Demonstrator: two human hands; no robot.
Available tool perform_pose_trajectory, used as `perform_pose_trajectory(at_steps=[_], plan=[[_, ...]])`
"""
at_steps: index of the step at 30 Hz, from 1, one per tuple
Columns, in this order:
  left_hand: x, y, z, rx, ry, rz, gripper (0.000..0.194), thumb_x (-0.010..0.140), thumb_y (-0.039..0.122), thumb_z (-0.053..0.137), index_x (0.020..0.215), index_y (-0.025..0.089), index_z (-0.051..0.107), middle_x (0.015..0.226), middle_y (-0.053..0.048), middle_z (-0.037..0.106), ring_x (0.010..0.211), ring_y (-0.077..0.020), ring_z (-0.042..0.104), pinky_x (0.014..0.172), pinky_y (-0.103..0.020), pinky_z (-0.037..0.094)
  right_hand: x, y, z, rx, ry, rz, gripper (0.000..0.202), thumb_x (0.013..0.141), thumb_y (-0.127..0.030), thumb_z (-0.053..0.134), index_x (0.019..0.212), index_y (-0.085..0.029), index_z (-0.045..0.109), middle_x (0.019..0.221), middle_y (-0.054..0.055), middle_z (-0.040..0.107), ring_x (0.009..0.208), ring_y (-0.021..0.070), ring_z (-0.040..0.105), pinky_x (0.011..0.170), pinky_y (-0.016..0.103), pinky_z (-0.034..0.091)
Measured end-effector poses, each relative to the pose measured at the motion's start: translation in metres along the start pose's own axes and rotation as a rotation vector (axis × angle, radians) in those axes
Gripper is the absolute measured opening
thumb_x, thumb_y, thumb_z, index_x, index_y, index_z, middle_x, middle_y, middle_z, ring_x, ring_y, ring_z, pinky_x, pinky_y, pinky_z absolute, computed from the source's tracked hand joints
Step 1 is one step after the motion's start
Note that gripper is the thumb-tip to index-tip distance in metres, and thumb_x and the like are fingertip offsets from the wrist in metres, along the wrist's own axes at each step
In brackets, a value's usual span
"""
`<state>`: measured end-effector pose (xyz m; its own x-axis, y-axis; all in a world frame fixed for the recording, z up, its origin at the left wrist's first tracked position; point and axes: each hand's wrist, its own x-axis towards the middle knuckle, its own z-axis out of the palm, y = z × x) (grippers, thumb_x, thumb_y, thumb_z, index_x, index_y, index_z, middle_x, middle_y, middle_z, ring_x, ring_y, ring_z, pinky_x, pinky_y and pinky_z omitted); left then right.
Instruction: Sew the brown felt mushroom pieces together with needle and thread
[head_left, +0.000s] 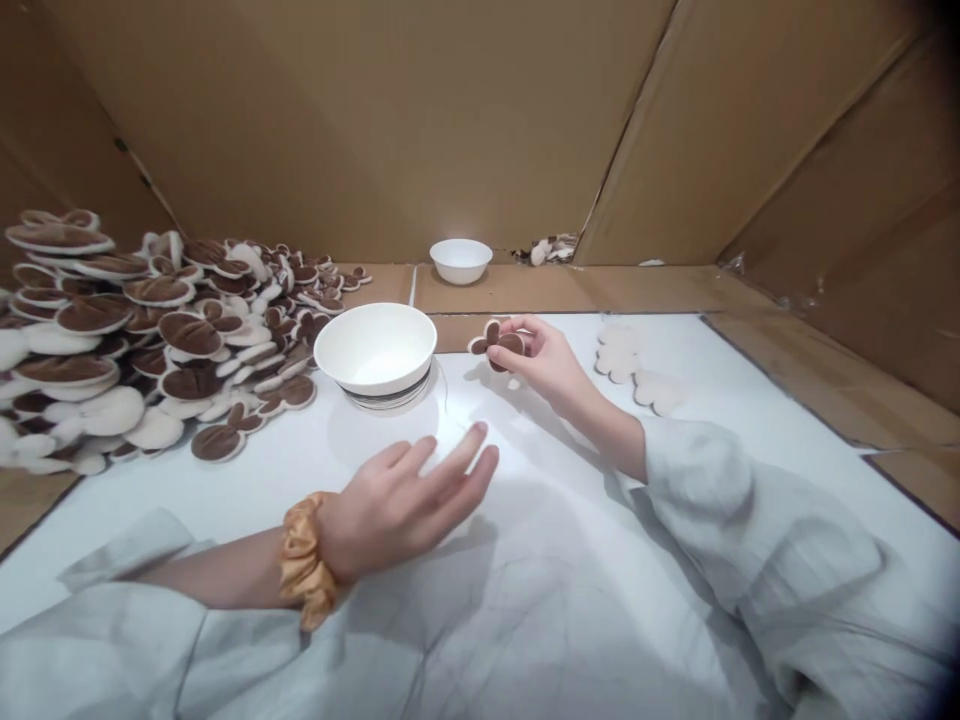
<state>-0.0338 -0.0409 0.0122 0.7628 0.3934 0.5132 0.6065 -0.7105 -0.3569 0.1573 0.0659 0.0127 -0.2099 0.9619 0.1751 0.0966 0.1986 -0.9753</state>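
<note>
Between the thumb and fingers of my right hand (546, 358) is a small brown plush piece with white edging and rounded lobes, a bunny-shaped cutout (505, 348), held a little above the white table. My left hand (416, 490) hovers palm down over the near part of the table, fingers stretched and apart, holding nothing. A yellow scrunchie (307, 560) circles the left wrist. Beyond the left hand stands a large white bowl (375, 345) with dark bands near its base; no contents show inside it.
A tall heap of similar brown-and-white plush pieces (180, 340) fills the left side. Two pale pieces (637, 370) lie on the table at right. A smaller white bowl (460, 262) and scraps (551, 249) sit at the back. Cardboard walls (390, 120) enclose the table.
</note>
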Motion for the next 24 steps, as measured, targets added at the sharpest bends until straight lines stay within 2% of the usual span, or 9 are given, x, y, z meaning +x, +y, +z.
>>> perform_pose_trajectory(at_steps=[2,4,6,9,14,19,21,23,24], plan=[[-0.005,-0.006,-0.005,0.076,0.013,-0.187,0.038,0.085,0.017,0.042,0.123,0.022,0.046,0.12,-0.011,0.058,0.074,-0.017,0.061,0.057,-0.027,0.045,-0.002,-0.003,0.0,0.011,-0.041,-0.058,0.026,0.07,-0.03,0.063,0.088,-0.018,0.048,0.074,0.002,0.062,0.059,0.0104,0.055,0.048,0.021,0.041],[-0.009,-0.016,-0.002,0.146,-0.052,-0.408,0.041,0.085,0.019,0.042,0.126,0.021,0.044,0.119,-0.012,0.058,0.07,-0.0178,0.062,0.052,-0.027,0.042,-0.004,-0.004,0.001,0.027,-0.097,-0.093,0.026,0.073,-0.031,0.061,0.092,-0.02,0.047,0.077,0.001,0.061,0.054,0.0098,0.054,0.042,0.02,0.039],[-0.011,-0.028,0.006,0.173,-0.129,-0.517,0.042,0.086,0.018,0.038,0.127,0.02,0.044,0.109,-0.011,0.062,0.064,-0.017,0.061,0.047,-0.027,0.037,-0.007,-0.005,0.003,0.037,-0.147,-0.108,0.027,0.074,-0.032,0.059,0.095,-0.021,0.047,0.08,0.001,0.061,0.052,0.0088,0.053,0.04,0.02,0.038],[-0.007,-0.04,0.016,0.191,-0.142,-0.55,0.039,0.087,0.019,0.036,0.125,0.02,0.047,0.09,-0.008,0.064,0.061,-0.0165,0.059,0.047,-0.026,0.033,-0.011,-0.006,0.009,0.045,-0.19,-0.141,0.03,0.076,-0.03,0.057,0.102,-0.021,0.045,0.082,0.002,0.062,0.059,0.0101,0.054,0.043,0.02,0.04],[0.009,-0.049,0.019,0.183,-0.054,-0.628,0.036,0.089,0.025,0.035,0.122,0.023,0.049,0.092,-0.008,0.061,0.062,-0.0154,0.058,0.049,-0.026,0.033,-0.019,-0.007,0.016,0.058,-0.234,-0.196,0.033,0.078,-0.022,0.053,0.108,-0.022,0.04,0.081,0.002,0.059,0.079,0.0145,0.058,0.048,0.019,0.041],[0.023,-0.062,0.034,0.171,-0.029,-0.632,0.033,0.089,0.024,0.036,0.118,0.024,0.052,0.095,-0.007,0.06,0.068,-0.0156,0.059,0.05,-0.024,0.032,-0.025,-0.009,0.022,0.053,-0.241,-0.176,0.028,0.076,-0.02,0.054,0.102,-0.022,0.043,0.083,0.001,0.055,0.071,0.011,0.055,0.053,0.021,0.043],[0.026,-0.069,0.045,0.128,-0.081,-0.616,0.031,0.089,0.022,0.037,0.115,0.023,0.054,0.096,-0.007,0.06,0.072,-0.0162,0.06,0.05,-0.024,0.032,-0.027,-0.008,0.024,0.056,-0.253,-0.16,0.026,0.076,-0.019,0.054,0.099,-0.021,0.044,0.084,0.001,0.055,0.069,0.0103,0.054,0.053,0.021,0.044],[0.028,-0.072,0.052,0.065,-0.103,-0.634,0.032,0.088,0.021,0.037,0.116,0.023,0.053,0.101,-0.007,0.059,0.074,-0.0161,0.06,0.051,-0.023,0.034,-0.028,-0.006,0.025,0.067,-0.277,-0.161,0.025,0.077,-0.02,0.054,0.099,-0.021,0.043,0.086,0.001,0.055,0.07,0.0103,0.054,0.052,0.021,0.045],[0.028,-0.072,0.053,0.03,-0.071,-0.659,0.033,0.088,0.022,0.037,0.118,0.023,0.052,0.106,-0.007,0.057,0.077,-0.0161,0.06,0.052,-0.023,0.035,-0.028,-0.004,0.026,0.073,-0.29,-0.161,0.025,0.077,-0.02,0.054,0.1,-0.021,0.043,0.087,0.002,0.055,0.07,0.0104,0.053,0.052,0.021,0.045]])
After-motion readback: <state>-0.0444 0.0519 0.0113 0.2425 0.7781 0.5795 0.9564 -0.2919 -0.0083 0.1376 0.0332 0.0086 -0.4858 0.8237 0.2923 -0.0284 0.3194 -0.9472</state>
